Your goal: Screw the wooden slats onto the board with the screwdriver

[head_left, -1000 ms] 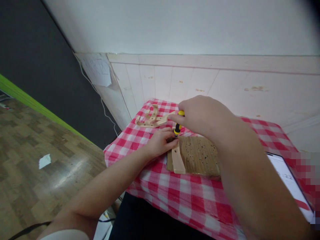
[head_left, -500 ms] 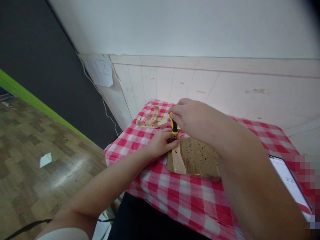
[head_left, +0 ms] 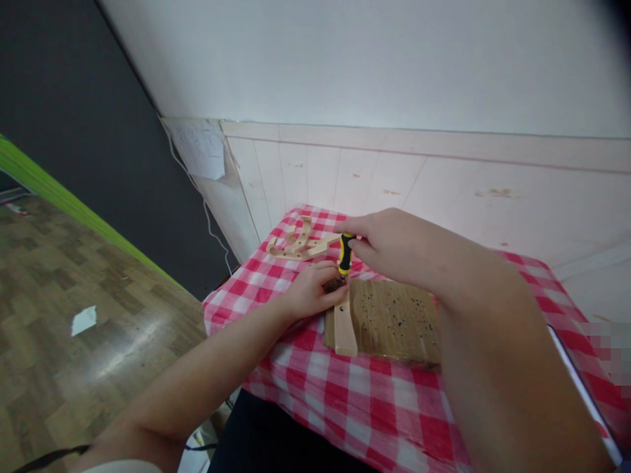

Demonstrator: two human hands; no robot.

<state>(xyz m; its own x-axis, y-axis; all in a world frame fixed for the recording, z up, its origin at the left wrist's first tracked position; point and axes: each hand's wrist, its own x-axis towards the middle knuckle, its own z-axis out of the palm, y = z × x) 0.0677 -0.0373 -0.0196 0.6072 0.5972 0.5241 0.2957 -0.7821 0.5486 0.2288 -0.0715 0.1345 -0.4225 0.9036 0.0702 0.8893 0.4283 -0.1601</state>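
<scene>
My right hand [head_left: 377, 238] is closed around the upper end of a black and yellow screwdriver [head_left: 346, 256], which stands nearly upright with its tip pointing down. A pale curved wooden piece with a hole [head_left: 346, 332] lies along the left edge of a brown board [head_left: 394, 322] dotted with dark holes. My left hand [head_left: 315, 289] grips that wooden piece near its far end, thumb and fingers close about the screwdriver's tip. Whatever the tip touches is too small to make out.
Several more curved wooden hooks [head_left: 300, 246] lie on the red and white checked tablecloth [head_left: 315, 378] at the far left. A phone [head_left: 584, 387] lies at the right, partly behind my right forearm. The panelled wall [head_left: 320, 171] rises behind the table.
The screwdriver's handle leans a little further right at its top, and more of it shows below my right fingers. My left hand keeps its place on the wooden piece. The view has shifted slightly.
</scene>
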